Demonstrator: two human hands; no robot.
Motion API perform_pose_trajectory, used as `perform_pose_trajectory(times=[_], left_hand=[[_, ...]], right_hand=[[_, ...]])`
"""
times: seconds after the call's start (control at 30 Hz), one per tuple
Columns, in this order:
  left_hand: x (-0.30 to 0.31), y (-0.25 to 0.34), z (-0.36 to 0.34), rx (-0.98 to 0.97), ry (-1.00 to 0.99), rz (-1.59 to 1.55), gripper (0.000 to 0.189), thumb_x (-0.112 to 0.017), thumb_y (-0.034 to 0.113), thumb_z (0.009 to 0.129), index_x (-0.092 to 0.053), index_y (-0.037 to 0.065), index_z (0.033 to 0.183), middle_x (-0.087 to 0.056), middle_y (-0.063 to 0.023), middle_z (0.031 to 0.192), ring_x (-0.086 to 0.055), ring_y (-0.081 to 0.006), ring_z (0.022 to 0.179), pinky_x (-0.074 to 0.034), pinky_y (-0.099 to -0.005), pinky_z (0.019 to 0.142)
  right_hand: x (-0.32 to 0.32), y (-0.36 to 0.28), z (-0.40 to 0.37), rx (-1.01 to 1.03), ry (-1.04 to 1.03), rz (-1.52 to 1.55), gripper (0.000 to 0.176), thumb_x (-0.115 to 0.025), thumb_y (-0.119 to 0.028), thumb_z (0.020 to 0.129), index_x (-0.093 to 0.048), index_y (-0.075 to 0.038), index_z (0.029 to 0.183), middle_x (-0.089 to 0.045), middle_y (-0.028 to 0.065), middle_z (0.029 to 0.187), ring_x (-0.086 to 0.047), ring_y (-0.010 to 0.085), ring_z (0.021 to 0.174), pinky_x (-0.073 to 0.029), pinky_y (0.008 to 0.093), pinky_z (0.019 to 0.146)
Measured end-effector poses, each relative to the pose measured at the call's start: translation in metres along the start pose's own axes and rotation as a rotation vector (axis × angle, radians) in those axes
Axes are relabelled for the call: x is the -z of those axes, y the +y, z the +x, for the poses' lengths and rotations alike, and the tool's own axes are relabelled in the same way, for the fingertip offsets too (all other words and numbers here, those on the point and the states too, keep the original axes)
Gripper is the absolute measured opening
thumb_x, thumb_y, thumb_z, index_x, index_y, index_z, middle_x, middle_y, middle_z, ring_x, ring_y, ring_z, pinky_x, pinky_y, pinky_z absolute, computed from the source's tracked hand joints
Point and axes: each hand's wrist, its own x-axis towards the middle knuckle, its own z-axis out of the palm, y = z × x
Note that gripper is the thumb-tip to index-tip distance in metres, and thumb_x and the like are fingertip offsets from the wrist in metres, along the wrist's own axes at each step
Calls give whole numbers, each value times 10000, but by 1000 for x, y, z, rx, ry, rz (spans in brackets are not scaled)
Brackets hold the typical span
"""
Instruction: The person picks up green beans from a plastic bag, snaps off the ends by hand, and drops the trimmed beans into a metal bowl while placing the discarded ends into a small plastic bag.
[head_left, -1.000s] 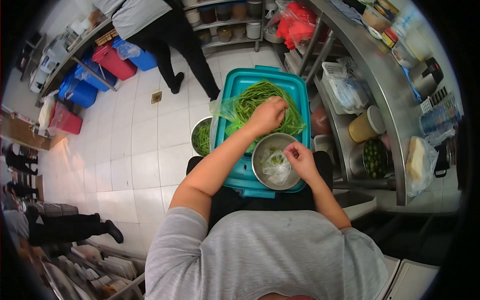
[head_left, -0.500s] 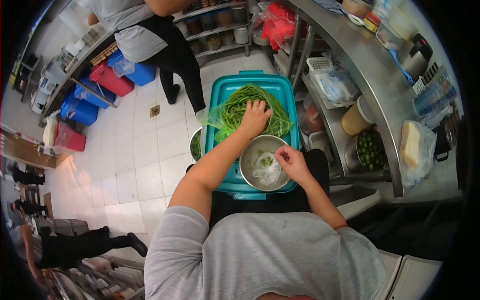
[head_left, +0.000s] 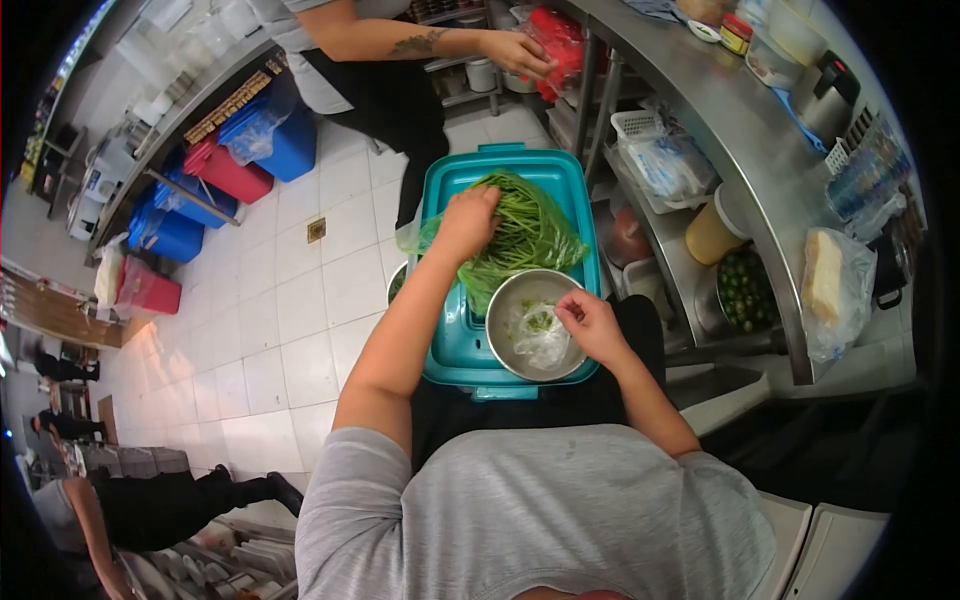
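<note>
On a teal plastic lid in front of me lies a green plastic bag, open and full of long thin green stems. My left hand is at the bag's left side with its fingers curled into the stems; the fingertips are partly hidden. Nearer to me stands a steel bowl holding a clear plastic bag and small green bits. Over the bowl's right rim, my right hand has its thumb and fingers pinched together; anything between them is too small to make out.
At the right runs a steel counter with a lower shelf, bearing a white basket, a tub and a pot of small green fruit. A co-worker's arm reaches across beyond the lid. Bins line the left.
My left hand has moved left and curled up from lying spread over the stems. My right hand stays pinched by the bowl. The co-worker has moved right, an arm now outstretched.
</note>
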Motion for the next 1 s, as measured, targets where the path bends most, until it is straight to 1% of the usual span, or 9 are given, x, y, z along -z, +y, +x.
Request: perform_pose_trajectory(times=[0.2, 0.3, 0.4, 0.5, 0.63, 0.73, 0.83, 0.9, 1.0], left_hand=[[48, 7, -19, 163, -48, 15, 263, -642, 89, 752, -506, 39, 971, -578, -162, 924, -588, -373, 856, -477, -468, 699], [60, 18, -37, 222, 19, -85, 245, -622, 82, 764, -500, 38, 972, -586, -179, 929, -586, -392, 831, -475, -472, 684], [53, 45, -56, 303, 133, -240, 262, -628, 96, 766, -498, 37, 985, -599, -203, 925, -585, -410, 808, -473, -474, 671], [42, 83, -70, 412, 87, -388, 278, -636, 109, 780, -522, 11, 1014, -617, -221, 840, -596, -402, 764, -463, -472, 637], [-6, 106, -88, 309, 110, -820, 206, -614, 111, 842, -540, 1, 999, -623, -133, 789, -597, -260, 672, -468, -397, 581], [-1, 108, -88, 864, -429, -1754, 133, -593, 104, 869, -550, 30, 971, -583, -51, 786, -558, -158, 665, -478, -321, 591], [2, 111, -89, 1094, -582, -2279, 96, -581, 91, 871, -545, 53, 953, -556, -41, 785, -555, -134, 662, -488, -274, 603], [10, 124, -95, 1133, -541, -2303, 100, -571, 97, 877, -541, 36, 950, -558, -47, 781, -561, -152, 669, -500, -283, 618], [17, 134, -104, 1207, -542, -2390, 108, -541, 94, 889, -543, 18, 965, -589, -72, 822, -600, -185, 732, -515, -313, 643]], right_hand=[[5, -2, 6, -16, -56, -32, 136, -662, -117, 823, -594, -8, 866, -619, 62, 793, -575, 131, 674, -465, 272, 614], [5, -2, 15, 49, -33, 47, 392, -718, -140, 789, -548, -37, 1126, -598, 92, 990, -578, 158, 868, -474, 287, 745], [-2, -31, 26, 212, 86, 98, 786, -766, -163, 754, -309, -81, 1388, -503, 141, 1167, -507, 199, 1062, -436, 323, 886], [-20, -45, 40, 248, 183, 355, 959, -766, -153, 756, -117, -107, 1460, -438, 179, 1225, -453, 241, 1140, -404, 362, 945], [-29, -33, 70, 81, 227, 621, 800, -670, -72, 815, -162, -87, 1433, -515, 153, 1119, -537, 256, 1055, -461, 371, 904], [-26, -36, 75, -86, 126, 790, 670, -587, -9, 842, -214, -51, 1397, -533, 150, 1079, -598, 228, 934, -523, 348, 802], [-26, -12, 77, -270, -119, 887, 321, -509, -63, 899, -458, -2, 1210, -589, 139, 980, -619, 215, 859, -540, 351, 740], [-28, -8, 73, -385, -212, 913, 215, -496, -144, 929, -568, 13, 1057, -626, 122, 905, -625, 214, 843, -530, 347, 758], [-37, 2, 66, -444, -155, 872, 241, -502, -176, 936, -567, 22, 1055, -623, 118, 918, -628, 211, 838, -524, 329, 768]])
